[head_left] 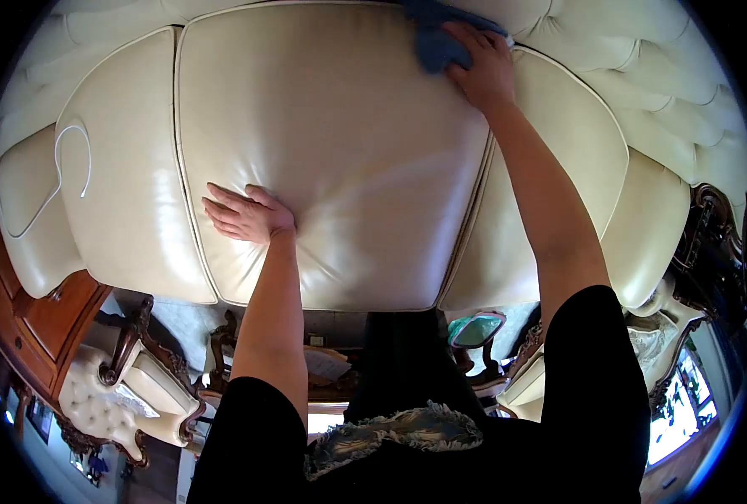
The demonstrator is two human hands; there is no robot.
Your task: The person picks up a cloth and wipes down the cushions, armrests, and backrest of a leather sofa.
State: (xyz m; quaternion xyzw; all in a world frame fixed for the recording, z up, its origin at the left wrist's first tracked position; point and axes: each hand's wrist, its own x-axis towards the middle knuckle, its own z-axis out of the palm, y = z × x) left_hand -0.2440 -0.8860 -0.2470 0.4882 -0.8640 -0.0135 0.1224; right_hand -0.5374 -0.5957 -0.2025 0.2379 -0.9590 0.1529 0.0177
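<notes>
A cream leather sofa cushion [331, 126] fills the middle of the view. My left hand [249, 215] presses flat on its near left part, fingers spread, and the leather creases around the palm. At the far right corner of the same cushion, my right hand [484, 65] holds a blue cloth [437, 40] against the seat, close to where it meets the backrest. The fingers bend over the cloth, and part of it lies bunched to their left.
Tufted backrest [642, 67] curves along the far side. A white cable [58, 168] lies over the left seats. Behind me are a wooden cabinet [50, 323], a carved tufted armchair [109, 386], a low table [335, 386] and a green-lined container [477, 329].
</notes>
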